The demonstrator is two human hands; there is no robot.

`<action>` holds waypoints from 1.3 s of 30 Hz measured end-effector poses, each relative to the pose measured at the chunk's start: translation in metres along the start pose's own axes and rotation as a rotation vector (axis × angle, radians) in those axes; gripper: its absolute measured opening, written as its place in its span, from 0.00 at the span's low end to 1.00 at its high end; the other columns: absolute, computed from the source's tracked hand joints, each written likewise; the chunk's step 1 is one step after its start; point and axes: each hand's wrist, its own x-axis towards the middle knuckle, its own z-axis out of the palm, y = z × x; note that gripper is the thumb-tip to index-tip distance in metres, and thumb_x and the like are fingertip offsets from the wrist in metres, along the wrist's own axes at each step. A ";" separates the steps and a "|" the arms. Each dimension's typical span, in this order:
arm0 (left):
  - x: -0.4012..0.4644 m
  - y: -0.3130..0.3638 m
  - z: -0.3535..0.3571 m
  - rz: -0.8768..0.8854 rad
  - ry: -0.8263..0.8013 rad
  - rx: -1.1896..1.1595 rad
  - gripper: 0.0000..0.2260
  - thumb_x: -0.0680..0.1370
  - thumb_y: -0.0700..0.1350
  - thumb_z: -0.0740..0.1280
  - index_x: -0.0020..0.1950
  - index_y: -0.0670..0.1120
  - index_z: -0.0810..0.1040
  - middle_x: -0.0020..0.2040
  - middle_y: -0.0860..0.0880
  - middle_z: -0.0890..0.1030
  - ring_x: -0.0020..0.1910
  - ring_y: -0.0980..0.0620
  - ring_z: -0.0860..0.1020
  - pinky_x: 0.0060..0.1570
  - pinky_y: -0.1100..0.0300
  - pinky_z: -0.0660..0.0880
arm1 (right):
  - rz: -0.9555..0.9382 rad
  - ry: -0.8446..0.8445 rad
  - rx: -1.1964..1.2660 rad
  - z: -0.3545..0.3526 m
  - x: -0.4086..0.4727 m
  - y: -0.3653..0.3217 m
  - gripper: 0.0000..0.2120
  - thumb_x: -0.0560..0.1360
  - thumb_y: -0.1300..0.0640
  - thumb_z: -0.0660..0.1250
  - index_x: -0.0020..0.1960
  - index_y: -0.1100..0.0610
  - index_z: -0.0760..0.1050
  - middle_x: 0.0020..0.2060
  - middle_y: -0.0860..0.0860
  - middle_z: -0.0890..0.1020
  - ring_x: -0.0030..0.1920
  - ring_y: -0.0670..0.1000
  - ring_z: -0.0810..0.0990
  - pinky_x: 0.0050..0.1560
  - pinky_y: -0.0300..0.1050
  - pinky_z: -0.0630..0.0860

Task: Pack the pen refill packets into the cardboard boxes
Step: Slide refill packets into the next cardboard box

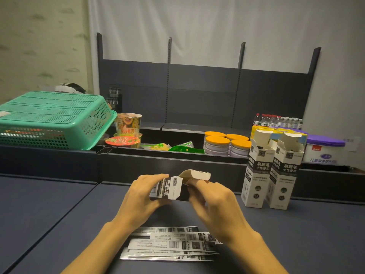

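You hold one small cardboard box [167, 188] on its side above the dark table [59, 214], between both hands. Your left hand [142, 196] wraps around its body, fingers over the top and thumb below, which keeps it steady. Your right hand [209, 196] is at the open end, fingers curled against the mouth just under the raised lid flap [197, 175]; it looks like you are spreading the opening so a packet can slide in. Whether anything is already inside, you cannot tell from here.

The pen refill packets [173, 244] lie in a loose, overlapping pile on the table right in front of you, below your wrists, so they are close to reach. None is in your hands yet.

Two more boxes [272, 175] stand upright side by side at the right, against the raised table edge, lids open and out of your working space. A green basket [53, 117] sits upside down at the left, and behind the edge are noodle cups [128, 125] and orange-lidded tins [225, 145].
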 end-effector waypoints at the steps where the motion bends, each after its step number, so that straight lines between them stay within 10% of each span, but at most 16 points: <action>1: 0.000 0.000 0.000 0.001 -0.004 0.002 0.28 0.67 0.56 0.72 0.66 0.51 0.74 0.59 0.54 0.78 0.59 0.56 0.73 0.57 0.61 0.69 | 0.004 -0.010 -0.011 0.000 0.000 -0.001 0.13 0.77 0.53 0.58 0.55 0.56 0.78 0.36 0.50 0.82 0.29 0.52 0.74 0.27 0.48 0.73; 12: 0.000 0.001 0.000 0.041 -0.034 0.029 0.27 0.68 0.58 0.70 0.65 0.52 0.74 0.59 0.55 0.78 0.60 0.59 0.70 0.57 0.61 0.69 | 0.004 -0.191 0.044 -0.001 -0.001 -0.005 0.20 0.78 0.48 0.47 0.63 0.52 0.70 0.54 0.49 0.80 0.41 0.50 0.76 0.38 0.34 0.67; 25: 0.000 -0.001 -0.001 0.025 -0.017 0.054 0.28 0.67 0.56 0.71 0.66 0.50 0.74 0.59 0.53 0.79 0.59 0.55 0.73 0.57 0.61 0.68 | 0.011 -0.167 -0.083 0.000 -0.001 -0.008 0.16 0.77 0.53 0.55 0.60 0.52 0.75 0.42 0.49 0.82 0.35 0.50 0.75 0.37 0.47 0.76; 39: -0.001 -0.003 -0.001 0.019 0.021 0.014 0.30 0.66 0.52 0.77 0.67 0.52 0.72 0.59 0.53 0.78 0.58 0.54 0.74 0.56 0.56 0.71 | -0.013 -0.063 -0.129 -0.002 -0.001 -0.016 0.16 0.75 0.56 0.57 0.59 0.56 0.75 0.37 0.49 0.79 0.31 0.46 0.67 0.32 0.40 0.65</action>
